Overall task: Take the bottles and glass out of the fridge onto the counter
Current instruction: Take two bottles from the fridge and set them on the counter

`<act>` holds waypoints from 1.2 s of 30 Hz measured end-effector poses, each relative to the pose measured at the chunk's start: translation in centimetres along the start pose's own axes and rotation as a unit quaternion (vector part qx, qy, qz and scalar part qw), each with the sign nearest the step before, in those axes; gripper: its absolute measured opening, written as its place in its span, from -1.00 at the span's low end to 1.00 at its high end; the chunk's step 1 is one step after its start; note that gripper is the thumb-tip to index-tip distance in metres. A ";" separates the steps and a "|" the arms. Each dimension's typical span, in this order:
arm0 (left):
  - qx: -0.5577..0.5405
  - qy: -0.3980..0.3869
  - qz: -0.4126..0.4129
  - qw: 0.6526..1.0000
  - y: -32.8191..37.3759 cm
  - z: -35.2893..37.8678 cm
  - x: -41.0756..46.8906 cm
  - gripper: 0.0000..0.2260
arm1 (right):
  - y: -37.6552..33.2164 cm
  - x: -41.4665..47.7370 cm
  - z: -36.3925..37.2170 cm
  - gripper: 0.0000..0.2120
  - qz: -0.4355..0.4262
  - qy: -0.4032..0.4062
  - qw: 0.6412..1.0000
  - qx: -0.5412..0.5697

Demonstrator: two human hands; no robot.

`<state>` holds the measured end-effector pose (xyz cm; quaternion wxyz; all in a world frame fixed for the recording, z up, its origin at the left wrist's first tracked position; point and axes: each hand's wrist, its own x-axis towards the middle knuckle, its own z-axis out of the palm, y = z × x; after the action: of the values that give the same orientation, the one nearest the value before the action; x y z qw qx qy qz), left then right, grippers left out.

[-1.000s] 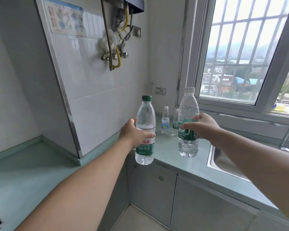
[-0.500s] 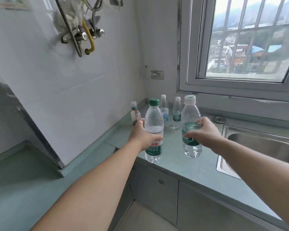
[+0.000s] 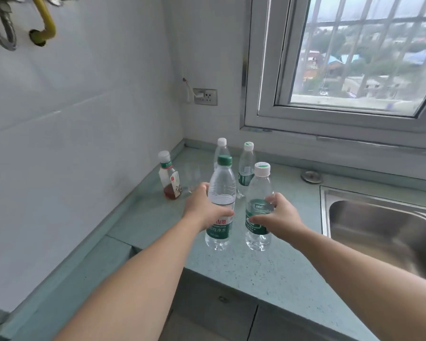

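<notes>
My left hand grips a clear water bottle with a green cap, held upright low over the pale green counter. My right hand grips a second water bottle with a white cap beside it, also upright. Whether their bases touch the counter I cannot tell. Behind them on the counter stand two smaller water bottles, one at the back, the other with a green label. A small bottle with reddish liquid stands by the left wall, and an empty clear glass is next to it.
A steel sink lies to the right of the bottles, with a round metal plug behind it. A wall socket sits in the corner under the window. Grey cabinet doors run below the counter edge.
Both hands have carried their bottles forward and down over the counter, closer to the bottles at the back. The view has tilted downward, and the glass has come into sight.
</notes>
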<state>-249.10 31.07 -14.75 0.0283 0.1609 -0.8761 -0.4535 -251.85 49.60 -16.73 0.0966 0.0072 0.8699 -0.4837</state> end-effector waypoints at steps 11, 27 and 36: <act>0.004 -0.019 -0.020 1.000 -2.5 0.0 9.6 -0.44 | -0.3 9.4 2.7 -0.37 0.027 0.030 0.999 -0.017; -0.073 -0.013 -0.081 0.994 -7.3 3.6 13.7 -0.43 | 2.5 15.6 6.9 -0.54 0.006 -0.007 0.999 -0.048; -0.071 -0.063 -0.059 0.994 -7.4 4.5 14.5 -0.47 | 4.1 16.2 7.5 -0.50 -0.003 -0.009 1.000 -0.025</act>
<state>-261.77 26.18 -24.69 -0.0421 0.1810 -0.8309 -0.5245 -266.11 44.16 -26.82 0.1031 -0.0023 0.8807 -0.4622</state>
